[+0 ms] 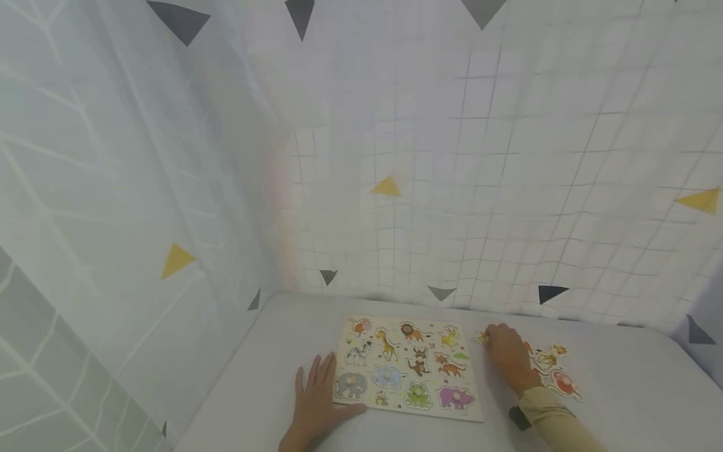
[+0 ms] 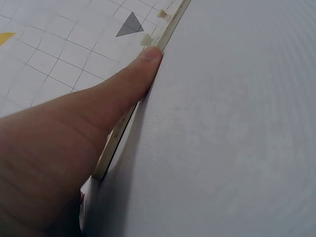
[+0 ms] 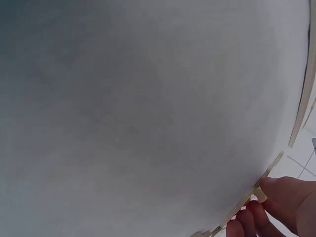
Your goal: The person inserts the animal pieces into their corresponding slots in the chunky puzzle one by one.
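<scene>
A wooden animal peg puzzle board [image 1: 409,411] lies on the table. My left hand [image 1: 318,400] rests at its lower left corner, fingers spread along the left side and thumb against the front edge; the left wrist view shows that thumb [image 2: 140,69] on the board's rim. Right of the board, my right hand [image 1: 510,359] pinches the small knob [image 3: 260,195] of a flat wooden puzzle piece [image 1: 481,338]. Its printed face is mostly hidden by the fingers. Elephant [image 1: 351,385], hippo [image 1: 456,398] and frog [image 1: 418,395] pieces with knobs sit in the board.
Several loose puzzle pieces lie in a cluster right of my right hand, including a red one [image 1: 563,382] and a yellowish one [image 1: 546,360]. A patterned cloth [image 1: 429,238] hangs behind the white table [image 1: 248,402]. A dark object [image 1: 518,418] is at my right wrist.
</scene>
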{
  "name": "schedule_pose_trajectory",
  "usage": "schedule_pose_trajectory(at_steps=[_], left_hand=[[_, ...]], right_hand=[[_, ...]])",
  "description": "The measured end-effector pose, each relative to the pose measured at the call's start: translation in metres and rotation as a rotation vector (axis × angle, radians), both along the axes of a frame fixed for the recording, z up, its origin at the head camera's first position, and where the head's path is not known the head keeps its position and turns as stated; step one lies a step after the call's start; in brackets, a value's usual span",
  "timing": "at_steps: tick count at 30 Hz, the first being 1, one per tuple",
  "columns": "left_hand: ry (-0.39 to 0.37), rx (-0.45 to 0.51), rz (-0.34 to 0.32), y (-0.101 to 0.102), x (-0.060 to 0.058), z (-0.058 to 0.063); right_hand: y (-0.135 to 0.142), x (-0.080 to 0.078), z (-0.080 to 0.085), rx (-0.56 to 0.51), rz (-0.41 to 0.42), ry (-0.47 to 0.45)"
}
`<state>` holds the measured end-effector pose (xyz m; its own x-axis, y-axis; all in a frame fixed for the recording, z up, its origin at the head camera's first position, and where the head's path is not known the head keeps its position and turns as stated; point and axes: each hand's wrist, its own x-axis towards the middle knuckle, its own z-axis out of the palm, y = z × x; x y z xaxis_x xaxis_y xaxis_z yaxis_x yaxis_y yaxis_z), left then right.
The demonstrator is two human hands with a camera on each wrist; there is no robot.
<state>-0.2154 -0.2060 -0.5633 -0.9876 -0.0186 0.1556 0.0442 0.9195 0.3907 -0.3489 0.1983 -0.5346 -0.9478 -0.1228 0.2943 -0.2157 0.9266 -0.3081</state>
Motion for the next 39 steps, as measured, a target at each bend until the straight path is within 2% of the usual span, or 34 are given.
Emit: schedule_pose_trajectory(at_steps=[4,13,22,39], left_hand=[[-0.009,0.007,0.003,0.0003,-0.0014,-0.0010],[-0.025,-0.002,0.005,0.0004,0.0013,0.0022],[0.014,-0.008,0.000,-0.0003,0.0008,-0.0002],[0.025,-0.010,0.012,-0.0006,-0.0014,-0.0068]], right_hand=[[0.0010,0.0000,0.0030,-0.001,-0.018,0.004],[0.0044,-0.0021,0.0024,-0.030,-0.062,-0.069],[0.0044,-0.0004,0.0068,-0.043,-0.078,-0.137],[0.0062,0.0025,0.0066,-0.060,-0.079,-0.099]])
